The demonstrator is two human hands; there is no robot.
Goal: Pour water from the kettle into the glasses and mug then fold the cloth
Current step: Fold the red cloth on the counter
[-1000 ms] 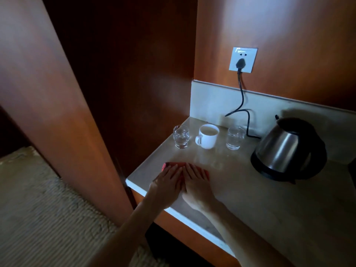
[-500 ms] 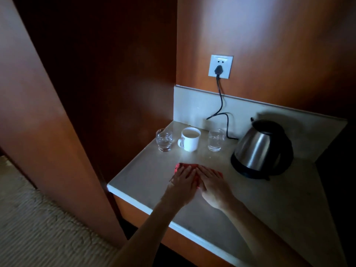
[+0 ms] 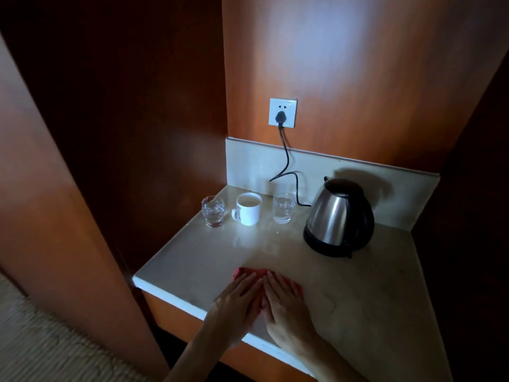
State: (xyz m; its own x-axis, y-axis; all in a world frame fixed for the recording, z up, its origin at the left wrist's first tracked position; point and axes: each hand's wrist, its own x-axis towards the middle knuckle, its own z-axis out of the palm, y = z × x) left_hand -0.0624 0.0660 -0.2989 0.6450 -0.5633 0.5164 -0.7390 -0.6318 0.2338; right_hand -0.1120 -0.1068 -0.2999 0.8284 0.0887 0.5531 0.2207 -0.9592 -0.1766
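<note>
Near the pale stone counter [image 3: 358, 285] edge, we press our left hand [image 3: 237, 301] and right hand [image 3: 286, 304], fingers flat and straight, on the small red folded cloth [image 3: 275, 274], best smoothing outward evenly to set the crease.

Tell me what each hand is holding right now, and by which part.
Nothing is gripped. The left hand and right hand lie flat, side by side, fingers straight, pressing down on top of the red cloth on the counter.
</note>
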